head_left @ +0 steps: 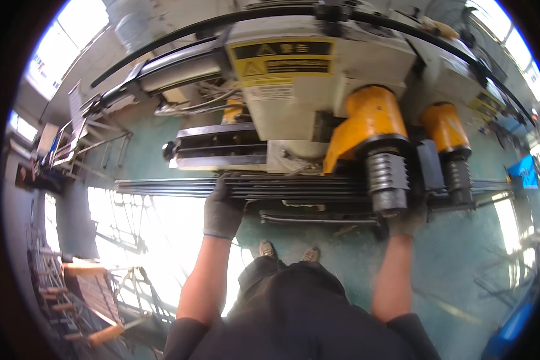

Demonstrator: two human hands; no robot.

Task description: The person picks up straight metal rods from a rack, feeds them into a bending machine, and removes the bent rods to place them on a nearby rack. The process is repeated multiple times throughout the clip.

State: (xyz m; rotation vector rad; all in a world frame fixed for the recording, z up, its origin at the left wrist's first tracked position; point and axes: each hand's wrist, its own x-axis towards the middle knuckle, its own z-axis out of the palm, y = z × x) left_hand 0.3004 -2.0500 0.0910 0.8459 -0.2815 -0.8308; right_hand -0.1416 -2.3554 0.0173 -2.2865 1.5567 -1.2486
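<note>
A bundle of long, thin dark metal rods [306, 187] lies crosswise in front of a machine. My left hand [223, 213], in a grey glove, is closed over the bundle left of the middle, with the fingers reaching across the rods. My right hand [409, 221], also gloved, is at the near side of the bundle toward its right part. It is blurred, and a spring-wrapped metal cylinder [389, 180] hides part of it, so its fingers cannot be made out. Below the bundle, a single dark bar [318, 221] runs parallel to it.
The cream machine body [282, 114] carries yellow-and-black warning labels. Orange housings [375, 114] with coil springs jut toward me, a second one [447, 129] farther right. A curved black rail [198, 25] crosses above. Metal racks [102, 288] stand at lower left on the green floor [348, 258].
</note>
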